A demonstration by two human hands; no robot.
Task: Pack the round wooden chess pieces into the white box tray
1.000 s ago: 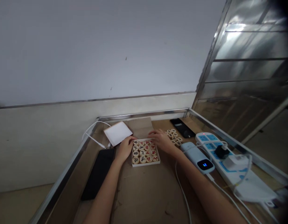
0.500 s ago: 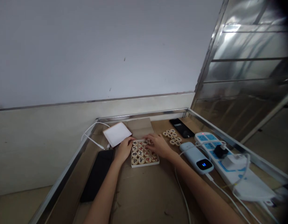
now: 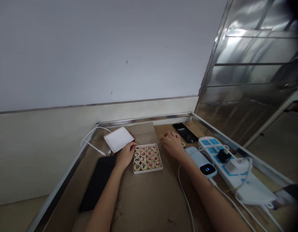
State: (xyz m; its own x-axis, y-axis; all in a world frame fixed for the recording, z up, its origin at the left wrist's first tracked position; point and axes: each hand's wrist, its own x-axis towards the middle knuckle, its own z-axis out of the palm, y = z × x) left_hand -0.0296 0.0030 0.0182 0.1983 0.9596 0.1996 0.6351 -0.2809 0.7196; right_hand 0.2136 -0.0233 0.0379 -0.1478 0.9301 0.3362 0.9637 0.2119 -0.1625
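- The person's left hand (image 3: 126,154) rests at the upper left side of a shallow white box (image 3: 148,171), fingertips by its rim; whether they pinch it, one cannot tell.
- The box lies flat on the cardboard (image 3: 144,199), holding round wooden pieces (image 3: 150,159) in four rows of four, marked in black or red characters.
- The right hand (image 3: 173,144) is over loose pieces (image 3: 182,144) right of the box, fingers bent and slightly spread; one cannot tell whether they grip a piece.
- A white tray-like lid (image 3: 118,139) lies behind the left hand, near a large black phone (image 3: 98,183).
- Beyond the right hand lies a smaller phone (image 3: 185,132); a light-blue power bank (image 3: 196,158) sits beside a power strip (image 3: 254,190).
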